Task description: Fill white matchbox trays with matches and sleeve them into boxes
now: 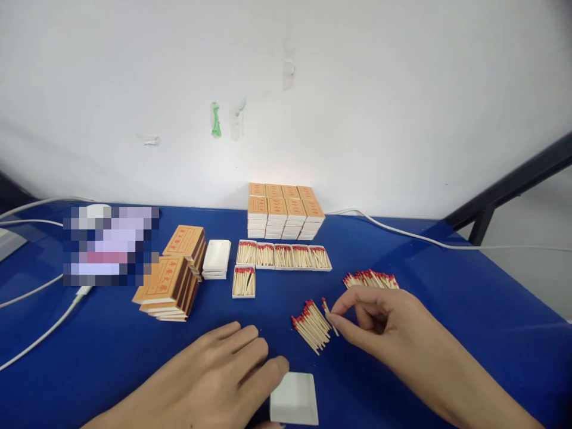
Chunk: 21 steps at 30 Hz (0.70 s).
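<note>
My right hand (373,319) pinches a single red-tipped match (329,316) between thumb and forefinger, just right of a small bundle of matches (311,325) lying on the blue table (111,351). A larger loose pile of matches (370,279) lies just beyond that hand. My left hand (223,372) rests flat on the table with fingers together, its thumb touching an empty white matchbox tray (295,398) near the front edge.
Filled trays (283,255) stand in a row, one more tray (243,281) in front. Closed orange matchboxes (283,210) are stacked by the wall. Flat orange sleeves (172,280) and white trays (217,258) sit at left. White cables (40,339) cross the left side.
</note>
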Motion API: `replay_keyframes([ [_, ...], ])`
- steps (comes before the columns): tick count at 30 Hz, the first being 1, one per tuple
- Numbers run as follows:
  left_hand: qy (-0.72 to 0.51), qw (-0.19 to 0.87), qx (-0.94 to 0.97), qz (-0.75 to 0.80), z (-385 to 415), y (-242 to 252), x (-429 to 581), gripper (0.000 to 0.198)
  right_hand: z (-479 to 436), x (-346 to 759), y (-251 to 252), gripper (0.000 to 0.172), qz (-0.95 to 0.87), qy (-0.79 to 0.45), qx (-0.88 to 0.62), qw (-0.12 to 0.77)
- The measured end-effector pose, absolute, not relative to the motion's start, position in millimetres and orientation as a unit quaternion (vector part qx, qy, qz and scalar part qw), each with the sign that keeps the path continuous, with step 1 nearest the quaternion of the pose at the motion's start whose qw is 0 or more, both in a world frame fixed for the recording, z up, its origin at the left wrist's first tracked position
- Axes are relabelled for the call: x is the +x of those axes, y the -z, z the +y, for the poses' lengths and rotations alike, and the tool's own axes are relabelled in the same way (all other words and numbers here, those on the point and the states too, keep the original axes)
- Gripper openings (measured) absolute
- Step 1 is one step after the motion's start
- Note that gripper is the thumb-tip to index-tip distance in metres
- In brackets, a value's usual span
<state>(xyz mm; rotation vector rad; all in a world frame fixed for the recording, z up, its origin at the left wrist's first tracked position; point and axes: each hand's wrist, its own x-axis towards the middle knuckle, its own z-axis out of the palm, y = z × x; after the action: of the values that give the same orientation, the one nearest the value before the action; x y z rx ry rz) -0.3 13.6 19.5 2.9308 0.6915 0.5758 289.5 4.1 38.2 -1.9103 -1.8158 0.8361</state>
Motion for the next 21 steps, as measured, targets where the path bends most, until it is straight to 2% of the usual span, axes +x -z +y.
replay_keyframes([
  [5, -0.179, 0.036, 0.952, 0.245, 8.3, -22.5, -2.1, 0.040, 2.3, 277.5, -35.5, 0.029, -0.628, -0.357, -0.666, 0.185],
  [10, -0.188, 0.035, 0.950, 0.245, 5.5, -23.3, -4.1, 0.043, 3.7, 277.1, -32.3, 0.028, -0.630, -0.354, -0.664, 0.190],
  [16, -0.190, 0.036, 0.952, 0.238, 8.7, -17.4, -4.4, 0.033, 2.4, 280.9, -34.0, 0.026, -0.643, -0.317, -0.679, 0.158],
  [21, -0.172, 0.048, 0.951, 0.252, 6.6, -23.5, -4.2, 0.031, 5.0, 285.8, -38.5, 0.037, -0.652, -0.273, -0.683, 0.185],
])
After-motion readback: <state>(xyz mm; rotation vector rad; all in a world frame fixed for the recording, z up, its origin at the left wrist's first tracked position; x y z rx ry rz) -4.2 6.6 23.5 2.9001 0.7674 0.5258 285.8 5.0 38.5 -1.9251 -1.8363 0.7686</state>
